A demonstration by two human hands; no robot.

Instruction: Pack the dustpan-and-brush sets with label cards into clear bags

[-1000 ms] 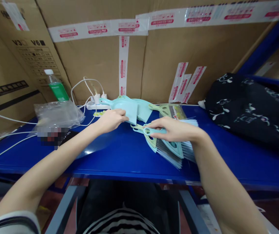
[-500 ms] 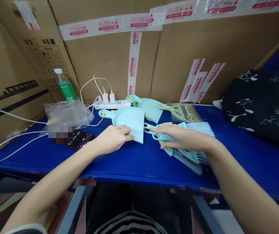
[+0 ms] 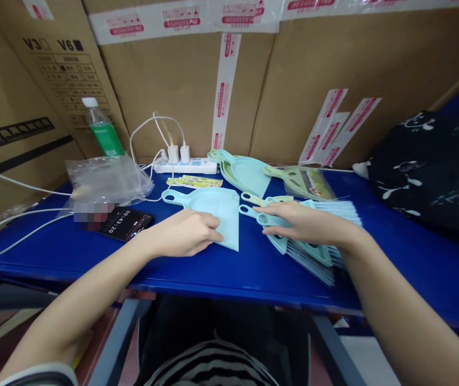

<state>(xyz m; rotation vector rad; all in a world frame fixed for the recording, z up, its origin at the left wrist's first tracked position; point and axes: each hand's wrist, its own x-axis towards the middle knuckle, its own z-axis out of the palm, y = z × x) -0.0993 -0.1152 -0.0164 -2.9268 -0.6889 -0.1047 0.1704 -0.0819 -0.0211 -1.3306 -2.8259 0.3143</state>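
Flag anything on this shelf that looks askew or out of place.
The brushes under the right hand lie fanned in a loose, uneven pile; three tape strips hang slanted on the cardboard. Nothing spilled or broken.

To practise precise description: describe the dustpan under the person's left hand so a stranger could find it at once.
On the blue shelf, look in front of the white power strip. A pale blue dustpan lies flat, alone, the left hand on it; the other dustpans sit stacked behind it.

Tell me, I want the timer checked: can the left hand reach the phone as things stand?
Probably yes: the left hand rests on the dustpan, with only bare shelf between it and the phone.
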